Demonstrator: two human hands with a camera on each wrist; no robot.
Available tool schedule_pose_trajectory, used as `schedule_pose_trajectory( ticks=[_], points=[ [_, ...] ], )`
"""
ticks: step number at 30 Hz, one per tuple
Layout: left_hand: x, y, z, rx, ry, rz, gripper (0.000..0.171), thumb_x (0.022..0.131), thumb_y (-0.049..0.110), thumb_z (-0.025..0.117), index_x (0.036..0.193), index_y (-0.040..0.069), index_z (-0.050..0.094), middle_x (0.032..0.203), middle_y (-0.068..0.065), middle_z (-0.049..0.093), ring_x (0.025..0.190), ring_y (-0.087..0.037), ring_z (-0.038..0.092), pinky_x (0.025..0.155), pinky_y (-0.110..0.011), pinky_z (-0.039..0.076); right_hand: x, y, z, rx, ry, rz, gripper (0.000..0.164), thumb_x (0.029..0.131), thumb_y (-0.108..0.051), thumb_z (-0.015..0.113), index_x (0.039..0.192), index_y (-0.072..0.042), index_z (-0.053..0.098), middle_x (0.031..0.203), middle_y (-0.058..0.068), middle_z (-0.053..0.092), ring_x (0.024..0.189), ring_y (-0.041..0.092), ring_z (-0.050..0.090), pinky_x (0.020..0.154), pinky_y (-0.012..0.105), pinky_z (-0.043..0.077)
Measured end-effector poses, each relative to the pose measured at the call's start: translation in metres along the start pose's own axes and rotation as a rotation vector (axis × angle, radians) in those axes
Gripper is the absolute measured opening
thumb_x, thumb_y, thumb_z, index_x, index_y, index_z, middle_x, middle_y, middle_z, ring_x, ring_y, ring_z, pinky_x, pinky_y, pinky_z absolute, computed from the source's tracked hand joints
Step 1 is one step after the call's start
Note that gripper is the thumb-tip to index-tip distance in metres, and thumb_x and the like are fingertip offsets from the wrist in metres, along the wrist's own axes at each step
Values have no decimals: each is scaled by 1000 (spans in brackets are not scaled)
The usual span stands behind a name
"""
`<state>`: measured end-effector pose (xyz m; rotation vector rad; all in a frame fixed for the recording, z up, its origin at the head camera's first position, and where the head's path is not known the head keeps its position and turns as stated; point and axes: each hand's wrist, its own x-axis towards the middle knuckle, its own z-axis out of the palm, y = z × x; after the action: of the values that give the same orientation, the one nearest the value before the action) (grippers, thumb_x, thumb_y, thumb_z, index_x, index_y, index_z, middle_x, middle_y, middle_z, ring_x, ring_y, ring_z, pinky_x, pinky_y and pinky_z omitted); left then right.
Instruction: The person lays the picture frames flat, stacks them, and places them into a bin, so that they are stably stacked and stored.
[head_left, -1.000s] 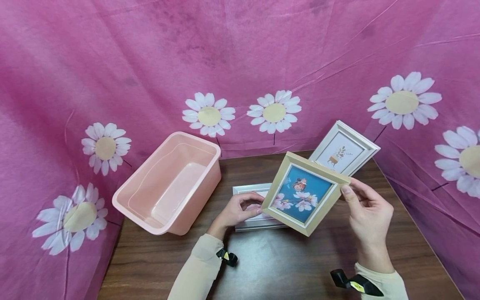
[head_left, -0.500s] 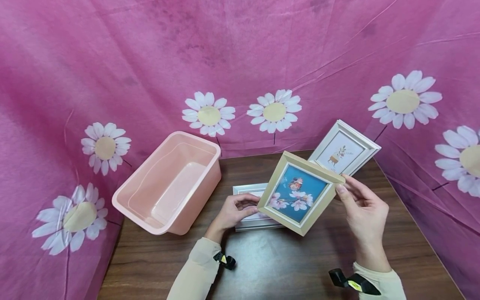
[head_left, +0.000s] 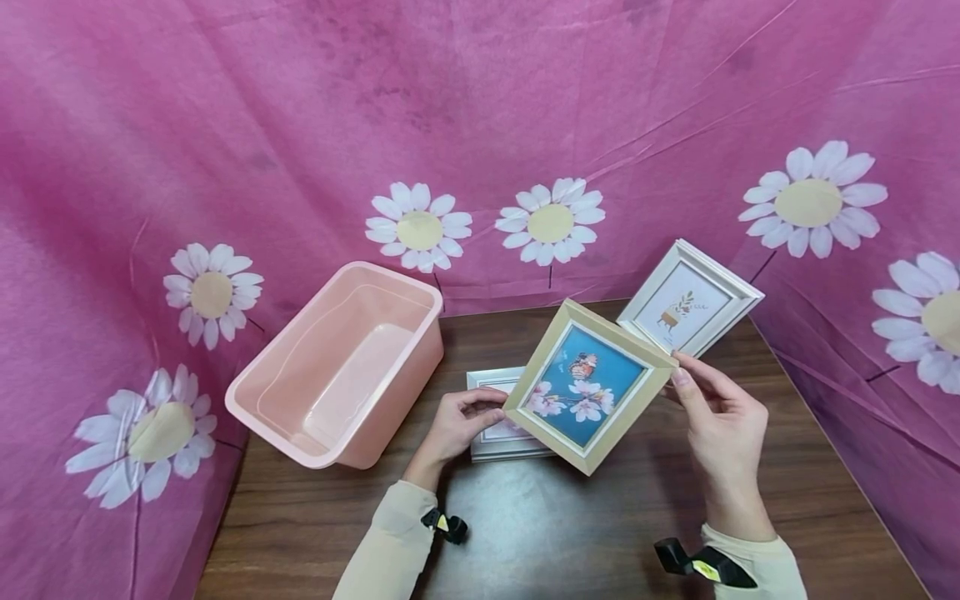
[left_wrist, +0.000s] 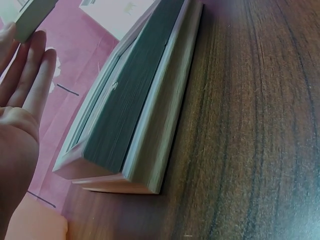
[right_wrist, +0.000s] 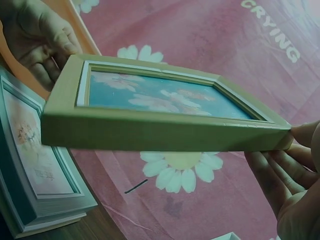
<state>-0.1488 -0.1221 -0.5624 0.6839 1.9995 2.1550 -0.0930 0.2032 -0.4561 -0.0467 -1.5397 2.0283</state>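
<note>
Both hands hold a tan-edged picture frame [head_left: 588, 387] tilted above the table, its blue picture of a butterfly and pink blossoms facing up. My left hand [head_left: 457, 425] pinches its left corner. At the opposite corner, the right hand [head_left: 723, 425] grips it, thumb on top and fingers beneath, as the right wrist view shows. Partly hidden under it lies a white picture frame [head_left: 510, 450]. From the left wrist view this is the top of a stack of frames [left_wrist: 125, 100] on the table. Another white frame [head_left: 686, 302] with a plant picture rests behind the right hand.
A pink plastic tub [head_left: 401, 408] stands to the left on the dark wooden table [head_left: 555, 533], with nothing visible inside. A pink cloth [head_left: 480, 108] printed with daisies hangs around the back and sides, close behind the tub and the rear frame.
The tan picture frame and both hands have shifted slightly to the left, uncovering a little more of the rear white frame. The grip at both corners stays the same.
</note>
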Motion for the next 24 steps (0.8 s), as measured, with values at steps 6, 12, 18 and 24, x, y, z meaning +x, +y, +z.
schedule_pose_trajectory(
  ticks=[6, 12, 18, 24],
  points=[
    [-3, -2, -2, -28, 82, 64, 27, 95, -6, 76, 113, -25, 68, 111, -24, 79, 103, -3, 74, 85, -17, 61, -2, 3, 0, 81, -47, 2, 24, 96, 20, 64, 119, 25, 68, 99, 9, 84, 77, 12, 81, 71, 23, 65],
    [-6, -7, -3, -86, 181, 70, 28, 96, -9, 73, 111, -30, 63, 106, 15, 79, 93, 0, 72, 81, -14, 59, -5, 7, -1, 94, -83, 31, 22, 95, 23, 63, 115, 24, 70, 95, 9, 84, 75, 12, 81, 70, 23, 65],
    [-6, -7, -2, -109, 292, 63, 28, 94, -12, 73, 110, -32, 61, 105, 13, 81, 89, -2, 73, 77, -15, 59, -8, 11, -1, 164, -122, 52, 24, 94, 27, 58, 113, 22, 72, 96, 12, 84, 76, 15, 82, 70, 26, 66],
    [-4, -2, 0, -182, 393, 87, 19, 93, -15, 71, 109, -26, 69, 105, 8, 83, 93, -3, 76, 81, -19, 63, -10, 14, -3, 216, -159, 89, 26, 94, 30, 56, 112, 22, 72, 97, 14, 83, 81, 17, 83, 73, 29, 67]
  ],
)
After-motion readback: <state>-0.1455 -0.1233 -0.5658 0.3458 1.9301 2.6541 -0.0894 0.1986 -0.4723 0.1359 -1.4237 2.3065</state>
